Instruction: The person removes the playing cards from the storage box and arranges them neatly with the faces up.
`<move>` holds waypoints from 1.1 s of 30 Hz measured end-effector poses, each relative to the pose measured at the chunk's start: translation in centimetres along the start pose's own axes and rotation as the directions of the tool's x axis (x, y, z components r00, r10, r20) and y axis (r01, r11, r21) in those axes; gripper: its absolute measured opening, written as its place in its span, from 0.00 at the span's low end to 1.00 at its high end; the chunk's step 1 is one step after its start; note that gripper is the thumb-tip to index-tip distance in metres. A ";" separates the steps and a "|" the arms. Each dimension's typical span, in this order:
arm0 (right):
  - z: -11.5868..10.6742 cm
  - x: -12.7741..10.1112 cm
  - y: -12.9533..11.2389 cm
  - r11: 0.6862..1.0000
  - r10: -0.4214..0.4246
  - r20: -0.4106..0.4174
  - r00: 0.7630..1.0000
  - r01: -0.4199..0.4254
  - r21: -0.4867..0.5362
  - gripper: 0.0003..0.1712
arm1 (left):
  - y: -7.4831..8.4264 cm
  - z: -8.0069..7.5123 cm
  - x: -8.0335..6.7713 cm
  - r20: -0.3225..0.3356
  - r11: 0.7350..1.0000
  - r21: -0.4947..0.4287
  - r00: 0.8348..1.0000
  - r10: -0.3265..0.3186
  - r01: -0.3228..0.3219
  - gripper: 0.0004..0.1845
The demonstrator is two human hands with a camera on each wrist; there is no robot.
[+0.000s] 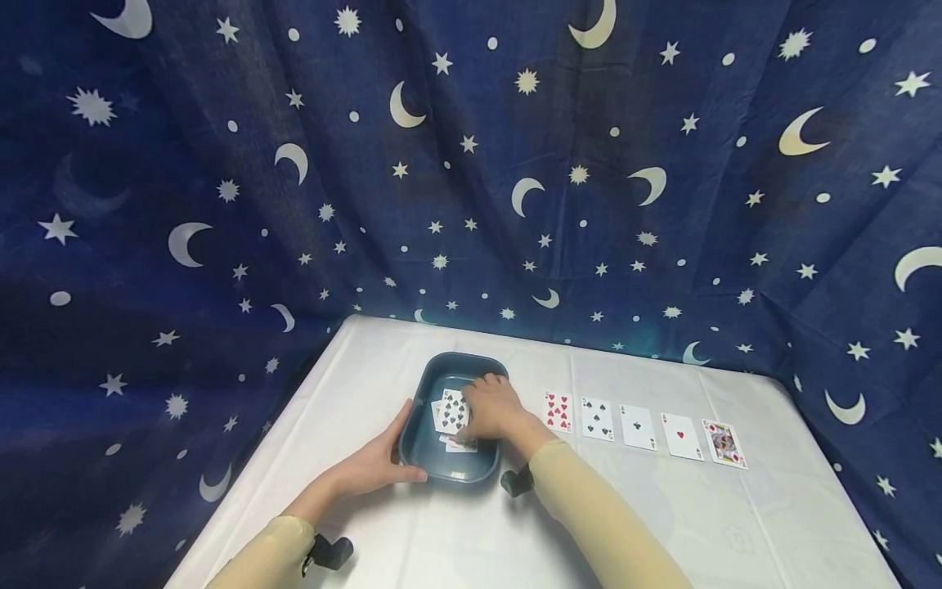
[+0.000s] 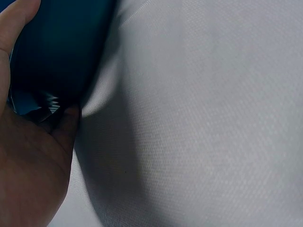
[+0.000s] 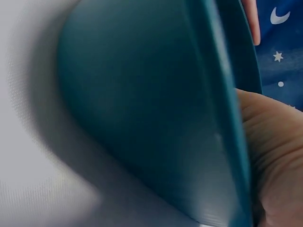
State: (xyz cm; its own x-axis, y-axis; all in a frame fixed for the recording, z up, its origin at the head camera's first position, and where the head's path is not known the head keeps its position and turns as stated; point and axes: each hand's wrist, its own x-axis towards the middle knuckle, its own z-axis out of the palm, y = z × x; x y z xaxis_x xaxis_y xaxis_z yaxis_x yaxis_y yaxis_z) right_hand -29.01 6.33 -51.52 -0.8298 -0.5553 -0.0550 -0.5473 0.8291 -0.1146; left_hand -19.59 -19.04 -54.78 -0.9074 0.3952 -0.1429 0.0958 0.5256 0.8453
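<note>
A dark teal plastic tray stands on the white-covered table with several loose playing cards inside. My left hand holds the tray at its left side, thumb by the near edge and fingers along the outer wall. Reaching over the right rim, my right hand grips a spade card at its right side, inside the tray. The right wrist view shows the tray's outer wall, with the right hand's palm beyond the rim and its fingertips hidden.
To the right of the tray, several face-up cards form a row: a heart card, a spade card, an ace of clubs, an ace of hearts and a red face card. A dark blue star-and-moon curtain hangs behind the table.
</note>
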 end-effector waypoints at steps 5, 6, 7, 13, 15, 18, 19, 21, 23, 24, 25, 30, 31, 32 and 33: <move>-0.5 -0.5 0.4 0.997 -0.025 -0.040 0.999 0.028 0.069 0.56 | -0.1 0.1 0.0 0.001 1.000 -0.005 1.000 0.002 -0.002 0.70; -0.7 -0.6 0.5 0.996 -0.025 -0.050 0.998 0.029 0.079 0.56 | -0.1 0.1 0.0 0.001 1.000 -0.006 1.000 0.004 -0.004 0.70; -0.9 -0.8 0.6 0.996 -0.023 -0.057 0.998 0.028 0.087 0.56 | -0.1 0.1 0.0 0.000 1.000 -0.008 1.000 0.006 -0.006 0.70; -3.3 -2.7 2.1 0.988 -0.007 -0.125 0.992 0.026 0.151 0.55 | -0.2 0.3 0.2 -0.007 1.000 -0.007 1.000 0.001 -0.001 0.71; -4.1 -3.4 3.1 0.988 0.010 -0.148 0.989 0.014 0.157 0.55 | -0.3 0.4 0.2 -0.011 1.000 -0.005 1.000 -0.002 0.002 0.71; -5.3 -4.6 4.8 0.988 0.041 -0.178 0.983 -0.013 0.157 0.56 | -0.3 0.4 0.2 -0.012 1.000 -0.004 1.000 0.002 -0.002 0.71; -5.7 -5.0 5.5 0.987 0.050 -0.191 0.980 -0.019 0.159 0.56 | -0.3 0.4 0.2 -0.013 1.000 -0.001 1.000 0.002 -0.002 0.71; -6.3 -5.9 6.7 0.986 0.067 -0.212 0.975 -0.032 0.163 0.55 | -0.2 0.3 0.2 -0.015 1.000 0.003 1.000 0.004 -0.004 0.71; -6.6 -6.9 7.9 0.985 0.086 -0.222 0.971 -0.050 0.164 0.55 | -0.2 0.3 0.2 -0.016 1.000 0.008 1.000 0.002 -0.002 0.71; -6.7 -7.4 8.4 0.986 0.095 -0.225 0.970 -0.060 0.159 0.55 | -0.1 0.3 0.2 -0.019 1.000 0.009 1.000 0.004 -0.004 0.71; -6.7 -7.9 9.0 0.986 0.104 -0.225 0.969 -0.070 0.154 0.55 | -0.2 0.3 0.2 -0.019 1.000 0.011 1.000 0.004 -0.004 0.71; -6.0 -10.3 11.1 0.983 0.147 -0.211 0.966 -0.119 0.140 0.56 | 0.0 0.2 0.2 -0.015 1.000 0.009 1.000 0.009 -0.009 0.71; -5.8 -10.7 11.4 0.982 0.154 -0.208 0.966 -0.126 0.139 0.56 | 0.0 0.1 0.2 -0.012 1.000 0.008 1.000 0.008 -0.008 0.71; -5.6 -11.0 11.6 0.981 0.160 -0.206 0.965 -0.133 0.138 0.56 | 0.1 0.1 0.2 -0.011 1.000 0.005 1.000 0.009 -0.009 0.70; -5.4 -11.3 11.8 0.981 0.163 -0.205 0.965 -0.137 0.134 0.56 | 0.1 0.1 0.1 -0.011 1.000 0.004 1.000 0.011 -0.011 0.70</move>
State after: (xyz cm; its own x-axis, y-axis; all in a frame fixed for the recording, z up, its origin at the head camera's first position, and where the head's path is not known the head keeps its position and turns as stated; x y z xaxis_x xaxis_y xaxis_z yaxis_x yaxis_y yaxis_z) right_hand -26.74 22.75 -46.91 -0.9124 -0.3875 0.1318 -0.4086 0.8811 -0.2383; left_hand -19.66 -18.85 -54.71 -0.9109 0.3924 -0.1276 0.1077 0.5246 0.8445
